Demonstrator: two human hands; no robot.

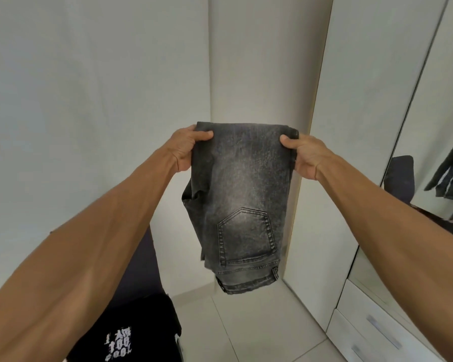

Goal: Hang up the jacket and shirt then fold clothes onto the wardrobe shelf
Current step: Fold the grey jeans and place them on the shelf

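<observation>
Grey jeans held up mid-fold

The jeans [239,205] hang in the air before the wardrobe [372,152], doubled over; if either pinch loosens, the heavy denim could slide and undo the fold. Both arms reach forward, left hand [187,147] and right hand [302,155] each pinching a top corner.

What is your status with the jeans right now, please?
Both gripping: left hand, right hand pinch top corners of folded faded-grey denim jeans. Jeans hang mid-air, waistband down. Nothing in the way.
</observation>
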